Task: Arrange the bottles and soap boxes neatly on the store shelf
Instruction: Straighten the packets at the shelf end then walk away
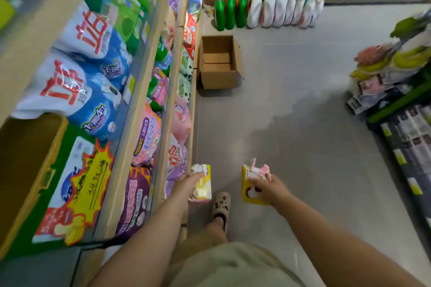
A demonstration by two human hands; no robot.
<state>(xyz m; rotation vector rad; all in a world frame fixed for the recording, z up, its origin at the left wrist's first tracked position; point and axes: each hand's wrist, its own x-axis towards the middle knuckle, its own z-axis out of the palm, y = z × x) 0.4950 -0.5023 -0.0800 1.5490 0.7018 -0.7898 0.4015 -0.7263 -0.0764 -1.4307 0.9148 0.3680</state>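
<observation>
Boxes in both your hands: your left hand (190,182) pinches a soap box (203,184) by its top, long axis hanging down, just beside the shelf (163,147) edge. Your right hand (263,187) grips another box (250,190), well out over the floor. Left goes first, I'd judge.
</observation>
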